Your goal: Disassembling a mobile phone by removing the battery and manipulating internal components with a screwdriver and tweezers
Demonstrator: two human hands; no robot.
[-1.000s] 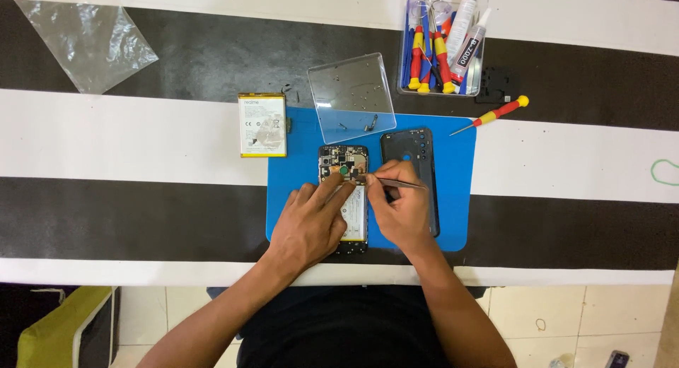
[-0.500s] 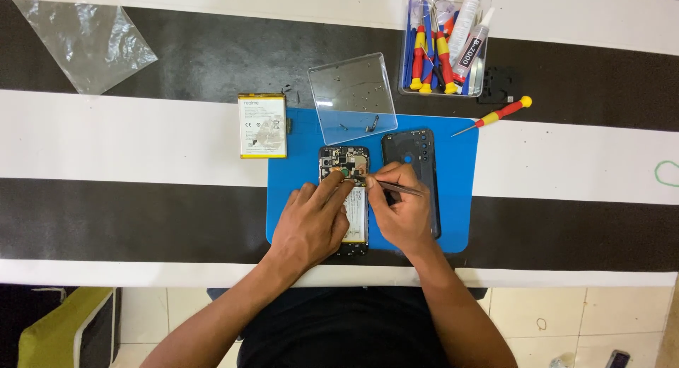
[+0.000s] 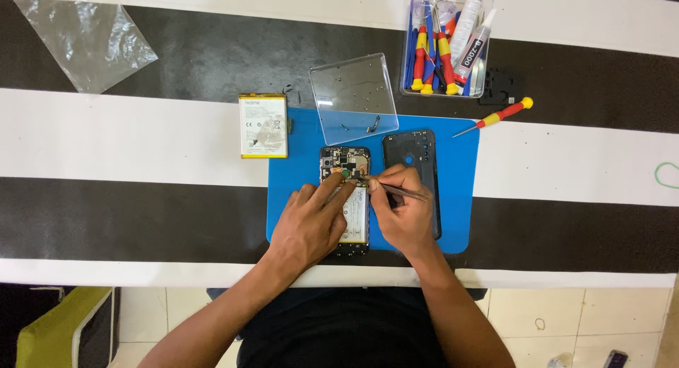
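An opened phone (image 3: 344, 164) lies face down on a blue mat (image 3: 460, 198), its circuit board and inner battery exposed. My left hand (image 3: 310, 223) rests on the phone, the index fingertip pressing near a small green part on the board. My right hand (image 3: 399, 212) holds metal tweezers (image 3: 399, 190) with the tips at the board's right edge. The dark blue back cover (image 3: 414, 152) lies just right of the phone, partly under my right hand.
A loose yellow-edged battery (image 3: 263, 125) sits left of the mat. A clear plastic lid (image 3: 353, 98) with small screws lies above the phone. A clear box (image 3: 447, 43) holds screwdrivers and glue tubes. A red-yellow screwdriver (image 3: 495, 117), a black part (image 3: 502, 85) and a plastic bag (image 3: 85, 39) lie around.
My hands have stayed almost still over the phone. The tweezers' tips have shifted slightly along the board's right edge.
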